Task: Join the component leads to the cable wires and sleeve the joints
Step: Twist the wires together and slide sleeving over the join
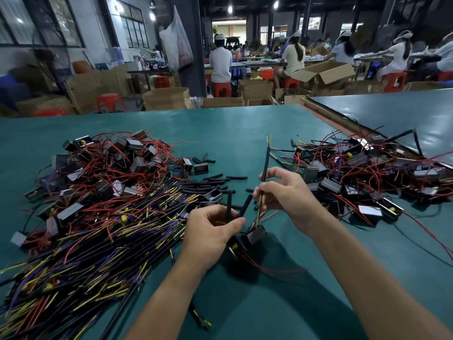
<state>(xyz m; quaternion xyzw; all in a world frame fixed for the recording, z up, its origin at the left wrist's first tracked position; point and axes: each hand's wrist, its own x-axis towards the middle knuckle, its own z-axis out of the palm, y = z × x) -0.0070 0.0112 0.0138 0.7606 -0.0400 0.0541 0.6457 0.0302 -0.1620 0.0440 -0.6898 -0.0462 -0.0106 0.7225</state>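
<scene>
Matte teal table (235,133), right hand (291,196) pinching black cable (267,160)

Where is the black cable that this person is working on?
In the head view, the black cable rises from the right hand near mid-frame, between the left pile and right pile; the left hand, beside it, holds black sleeves.

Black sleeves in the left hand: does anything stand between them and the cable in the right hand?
Nothing visible does. The two black sleeves, held by the left hand, stick up just left of the black cable that the right hand pinches; only open space lies between.
</scene>
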